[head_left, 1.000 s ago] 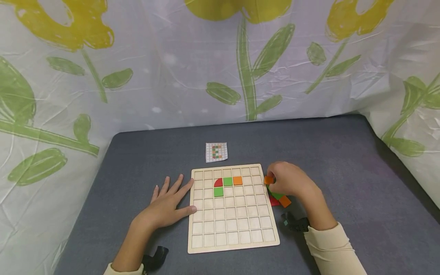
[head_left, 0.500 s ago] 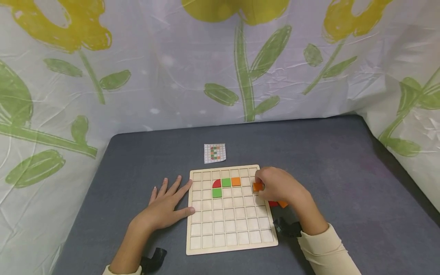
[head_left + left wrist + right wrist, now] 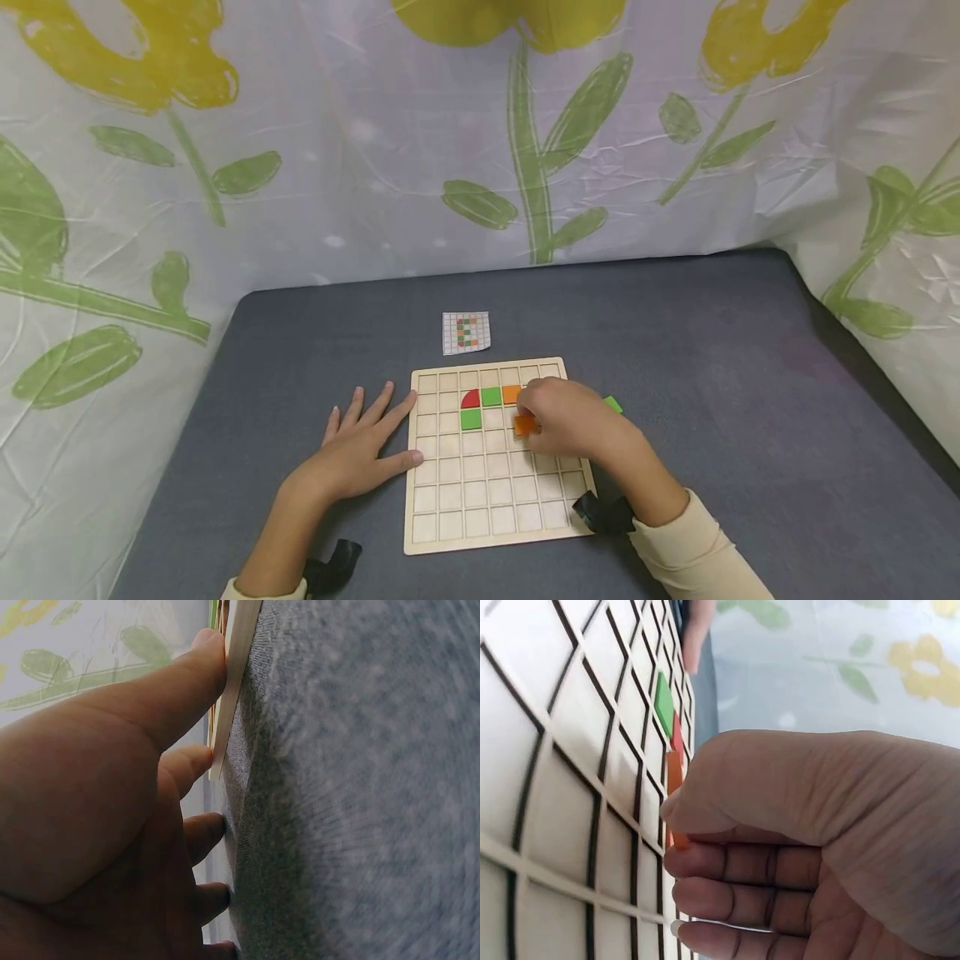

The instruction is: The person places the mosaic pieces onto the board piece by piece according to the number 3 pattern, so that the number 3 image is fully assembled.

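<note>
My right hand (image 3: 573, 417) pinches an orange square tile (image 3: 525, 426) close over the wooden grid board (image 3: 442, 527); in the right wrist view the thumb and forefinger grip this orange tile (image 3: 674, 769) right at the grid. My left hand (image 3: 352, 454) lies spread at the board's left edge, thumb and forefinger touching it. In the board's upper part sit a red quarter-round tile (image 3: 470, 399), a green tile (image 3: 491, 397) and an orange tile (image 3: 512, 394) in a row. Another green tile (image 3: 471, 419) lies below the red one.
Behind the board lies a small printed pattern card (image 3: 466, 333) on the grey table (image 3: 712, 350). Right of the board, a loose green tile (image 3: 613, 404) shows past my right hand, which hides the other loose tiles. A flower-print sheet (image 3: 337, 167) hangs at the back.
My right hand has carried the orange tile from beside the board leftward over the grid, below the orange tile in the row. My left hand has stayed at the board's edge.
</note>
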`<state>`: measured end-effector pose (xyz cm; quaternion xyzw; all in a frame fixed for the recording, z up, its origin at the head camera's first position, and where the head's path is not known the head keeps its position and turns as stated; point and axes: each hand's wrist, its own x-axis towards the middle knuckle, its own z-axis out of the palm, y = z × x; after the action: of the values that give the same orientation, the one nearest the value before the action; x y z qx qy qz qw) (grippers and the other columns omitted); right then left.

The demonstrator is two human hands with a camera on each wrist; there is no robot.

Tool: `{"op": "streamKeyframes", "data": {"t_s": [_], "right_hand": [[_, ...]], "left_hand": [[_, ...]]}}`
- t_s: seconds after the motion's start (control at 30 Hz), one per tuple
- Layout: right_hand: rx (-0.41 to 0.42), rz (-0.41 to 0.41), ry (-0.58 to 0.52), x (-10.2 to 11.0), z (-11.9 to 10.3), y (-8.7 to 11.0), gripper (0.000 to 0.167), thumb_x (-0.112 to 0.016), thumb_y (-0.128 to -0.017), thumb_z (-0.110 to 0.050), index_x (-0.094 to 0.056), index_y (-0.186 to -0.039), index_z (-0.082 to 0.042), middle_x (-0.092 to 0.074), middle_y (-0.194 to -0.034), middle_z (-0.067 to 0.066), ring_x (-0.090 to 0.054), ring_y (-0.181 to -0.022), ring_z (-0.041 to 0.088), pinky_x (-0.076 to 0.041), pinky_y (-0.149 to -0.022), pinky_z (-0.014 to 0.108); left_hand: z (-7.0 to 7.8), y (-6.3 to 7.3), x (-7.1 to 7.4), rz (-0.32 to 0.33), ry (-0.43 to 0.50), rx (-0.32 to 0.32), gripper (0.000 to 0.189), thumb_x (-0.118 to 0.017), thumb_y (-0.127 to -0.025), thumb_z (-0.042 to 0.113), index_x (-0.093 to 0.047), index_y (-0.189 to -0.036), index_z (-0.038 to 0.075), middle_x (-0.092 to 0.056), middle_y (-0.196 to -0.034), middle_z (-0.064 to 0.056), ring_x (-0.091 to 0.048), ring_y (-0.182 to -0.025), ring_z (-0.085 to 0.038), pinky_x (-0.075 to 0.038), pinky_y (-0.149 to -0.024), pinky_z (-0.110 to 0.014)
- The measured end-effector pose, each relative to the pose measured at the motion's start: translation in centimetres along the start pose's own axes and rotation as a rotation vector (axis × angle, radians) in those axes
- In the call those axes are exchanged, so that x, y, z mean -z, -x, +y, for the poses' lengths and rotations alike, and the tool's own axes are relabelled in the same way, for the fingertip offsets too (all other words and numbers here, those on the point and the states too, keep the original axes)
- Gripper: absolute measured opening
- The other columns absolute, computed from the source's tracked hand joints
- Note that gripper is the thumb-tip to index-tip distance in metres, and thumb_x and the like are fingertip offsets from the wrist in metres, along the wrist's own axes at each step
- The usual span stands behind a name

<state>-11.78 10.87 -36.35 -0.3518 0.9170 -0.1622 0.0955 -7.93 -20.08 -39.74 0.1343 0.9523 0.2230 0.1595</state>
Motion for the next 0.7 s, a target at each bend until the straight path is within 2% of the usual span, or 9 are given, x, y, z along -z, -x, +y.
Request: {"op": "streamKeyframes", "data": {"t_s": [0.23,0.4,0.5,0.7], "right_hand": [[0.065,0.024,-0.025,-0.5,-1.0,-0.3,0.016,-0.069,-0.072,0.001,-0.065,-0.075,-0.014,-0.051,-0.072,-0.008,-0.044,-0.065,0.011,-0.04,-0.058,0.026],[0.126,0.052,-0.031,-1.1,-1.6,-0.6,0.018,-0.064,-0.068,0.001,-0.059,-0.07,-0.017,-0.044,-0.068,-0.008,-0.041,-0.063,0.01,-0.036,-0.056,0.024],[0.167,0.091,-0.016,-1.6,-2.0,-0.8,0.018,-0.065,-0.069,-0.001,-0.057,-0.069,-0.017,-0.044,-0.068,-0.009,-0.04,-0.064,0.009,-0.036,-0.055,0.023],[0.225,0.139,0.017,-2.5,-2.8,-1.1,0.013,-0.069,-0.074,-0.004,-0.067,-0.075,-0.016,-0.049,-0.071,-0.009,-0.044,-0.066,0.008,-0.038,-0.057,0.019]], "left_hand": [[0.1,0.1,0.1,0.005,-0.002,0.001,0.084,-0.064,-0.092,0.058,-0.032,-0.16,0.02,-0.018,-0.164,-0.02,-0.001,-0.147,-0.053,0.001,-0.108,-0.075],[0.1,0.0,0.0,0.007,-0.007,0.002,0.084,-0.064,-0.092,0.058,-0.032,-0.159,0.02,-0.019,-0.164,-0.019,-0.001,-0.147,-0.053,0.001,-0.109,-0.075],[0.1,0.0,-0.1,0.007,-0.009,0.007,0.085,-0.064,-0.092,0.06,-0.032,-0.16,0.02,-0.019,-0.164,-0.019,-0.001,-0.147,-0.053,0.001,-0.109,-0.075],[0.0,-0.1,-0.2,0.002,-0.008,0.014,0.085,-0.062,-0.091,0.062,-0.031,-0.16,0.022,-0.019,-0.164,-0.019,-0.001,-0.147,-0.053,0.001,-0.109,-0.074]]}}
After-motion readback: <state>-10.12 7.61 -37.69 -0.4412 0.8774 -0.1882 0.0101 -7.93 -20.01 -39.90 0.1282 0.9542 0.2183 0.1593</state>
